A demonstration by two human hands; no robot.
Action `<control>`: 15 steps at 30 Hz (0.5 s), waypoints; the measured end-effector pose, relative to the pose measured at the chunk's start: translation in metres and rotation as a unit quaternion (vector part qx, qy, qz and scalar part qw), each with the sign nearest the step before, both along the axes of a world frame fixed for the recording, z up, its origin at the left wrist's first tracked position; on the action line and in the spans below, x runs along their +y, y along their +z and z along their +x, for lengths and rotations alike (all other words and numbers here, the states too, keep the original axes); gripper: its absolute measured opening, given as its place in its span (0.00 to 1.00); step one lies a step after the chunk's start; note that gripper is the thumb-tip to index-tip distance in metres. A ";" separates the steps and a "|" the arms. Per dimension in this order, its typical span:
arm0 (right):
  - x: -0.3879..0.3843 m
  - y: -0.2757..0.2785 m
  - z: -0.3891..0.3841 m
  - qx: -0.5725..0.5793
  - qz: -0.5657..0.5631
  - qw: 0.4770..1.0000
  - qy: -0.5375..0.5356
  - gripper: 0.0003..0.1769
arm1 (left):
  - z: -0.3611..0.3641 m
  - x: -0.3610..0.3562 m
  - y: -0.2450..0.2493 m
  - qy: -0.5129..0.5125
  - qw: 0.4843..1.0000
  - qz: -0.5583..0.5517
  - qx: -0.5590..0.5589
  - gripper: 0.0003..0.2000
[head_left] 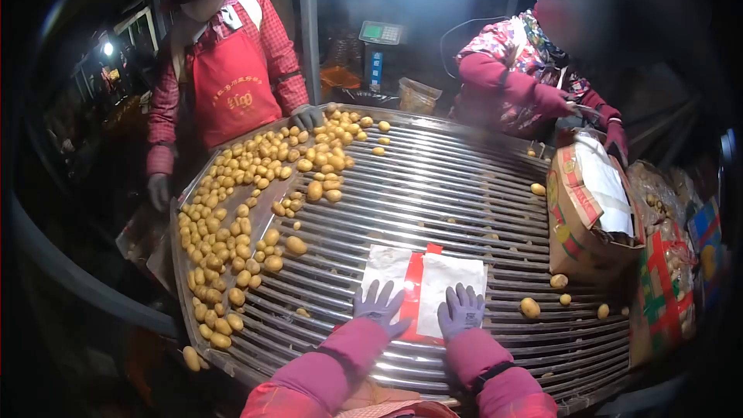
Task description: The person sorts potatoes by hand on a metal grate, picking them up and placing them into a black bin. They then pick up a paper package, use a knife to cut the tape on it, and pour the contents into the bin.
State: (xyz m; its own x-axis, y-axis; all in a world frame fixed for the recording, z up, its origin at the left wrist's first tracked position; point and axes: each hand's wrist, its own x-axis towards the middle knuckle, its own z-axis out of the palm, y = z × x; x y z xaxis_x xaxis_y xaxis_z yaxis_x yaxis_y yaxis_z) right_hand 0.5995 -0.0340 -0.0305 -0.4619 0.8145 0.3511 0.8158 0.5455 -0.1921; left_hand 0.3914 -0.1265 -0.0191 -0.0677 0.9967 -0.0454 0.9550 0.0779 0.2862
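On the metal bar rack (433,178) in front of me lies a flat white sheet with a red strip (453,282) down its middle. My left hand (379,310), in a purple-grey glove, rests on the sheet's left lower part with fingers spread. At its right lower part lies my right hand (463,311), gloved the same way, fingers stretched out and pointing away from me. Neither hand grips anything. Bare bars surround the sheet, and a red piece shows between the hands.
Many potatoes (224,224) are heaped along the left side. A person in a red apron (236,85) stands behind them. Another person (511,70) works at a filled cardboard box (580,224) on the right. Loose potatoes (530,307) lie near that box. A scale (381,33) stands behind.
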 end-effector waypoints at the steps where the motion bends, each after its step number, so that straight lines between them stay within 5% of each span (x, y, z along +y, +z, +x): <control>1: -0.001 0.002 -0.004 0.005 -0.006 1.000 0.013 0.24 | -0.002 -0.002 0.001 0.011 1.000 -0.007 0.001 0.38; 7: 0.006 -0.010 -0.003 -0.041 -0.032 0.999 0.017 0.26 | -0.024 -0.016 0.001 0.022 0.999 0.043 -0.015 0.35; 9: 0.015 -0.005 -0.006 -0.047 -0.054 0.996 0.050 0.27 | -0.047 -0.034 0.032 -0.095 0.990 0.076 0.072 0.25; 10: 0.017 0.004 -0.013 -0.048 -0.069 0.993 0.079 0.27 | -0.053 -0.029 0.002 0.000 0.993 0.117 -0.035 0.18; 13: 0.033 0.014 -0.047 -0.069 -0.083 0.985 0.138 0.28 | -0.066 -0.057 -0.010 -0.001 0.994 0.108 -0.011 0.31; 15: 0.042 0.017 -0.072 -0.077 -0.099 0.969 0.215 0.29 | -0.076 -0.073 -0.012 -0.026 0.986 0.163 -0.003 0.28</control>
